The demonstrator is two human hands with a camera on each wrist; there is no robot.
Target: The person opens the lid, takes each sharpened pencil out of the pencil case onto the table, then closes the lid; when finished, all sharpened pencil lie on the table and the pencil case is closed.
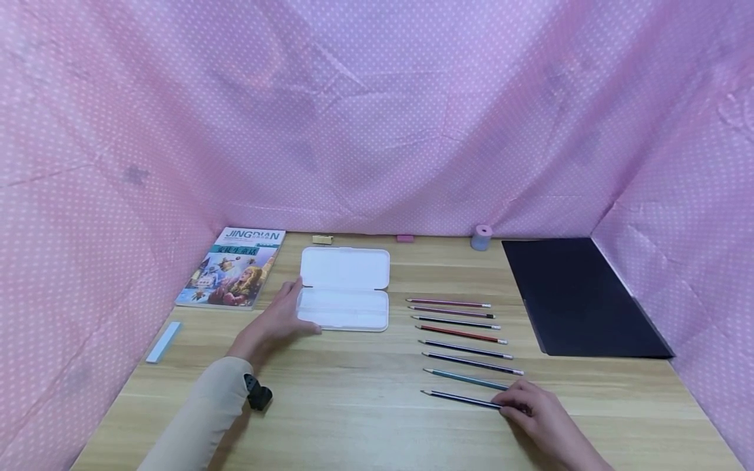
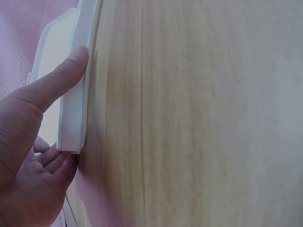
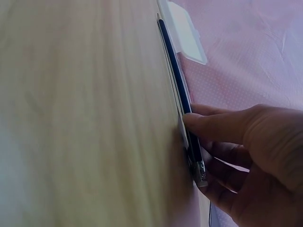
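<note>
An open white pencil case point(image 1: 343, 311) lies on the table with its lid point(image 1: 344, 267) folded back away from me. My left hand point(image 1: 285, 317) holds its near left corner, the thumb along the front wall and the fingers at the left side; the left wrist view shows this grip on the case point(image 2: 73, 113). My right hand point(image 1: 538, 412) pinches the nearest pencil point(image 1: 462, 398), a dark one, close to its eraser end. In the right wrist view, thumb and fingers are on that pencil point(image 3: 176, 71). Just beyond it lies a teal pencil point(image 1: 465, 378), its rear end hidden by the hand.
Several more pencils point(image 1: 459, 332) lie in a row, tips leftward. A black folder point(image 1: 589, 297) is at right, a book point(image 1: 232, 268) and a light blue strip point(image 1: 163, 342) at left. Along the back stand a yellow block point(image 1: 322, 239), a pink block point(image 1: 404, 238) and a small cylinder point(image 1: 481, 238).
</note>
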